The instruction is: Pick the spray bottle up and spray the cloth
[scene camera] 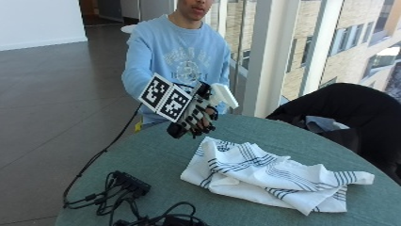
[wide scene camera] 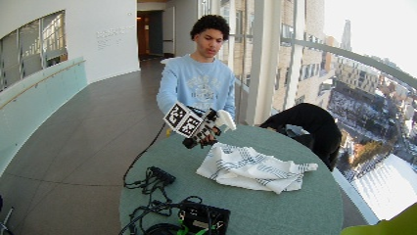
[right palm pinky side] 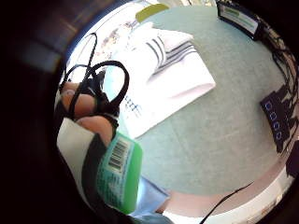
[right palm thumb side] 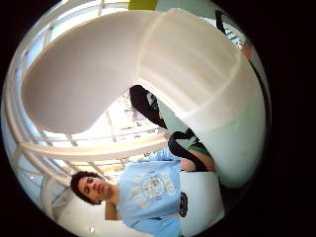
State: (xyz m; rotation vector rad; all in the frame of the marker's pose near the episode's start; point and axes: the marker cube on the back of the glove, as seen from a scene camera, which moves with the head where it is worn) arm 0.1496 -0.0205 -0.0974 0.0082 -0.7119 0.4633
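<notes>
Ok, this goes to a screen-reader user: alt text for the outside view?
A gloved right hand holds a spray bottle above a round green table, its white nozzle toward a rumpled white striped cloth lying there.

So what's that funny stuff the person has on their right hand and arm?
The right hand wears a black glove made of straps and loops, leaving the fingertips bare. A black cable trails from it down to the table. The arm is covered by a light blue sweatshirt sleeve.
</notes>
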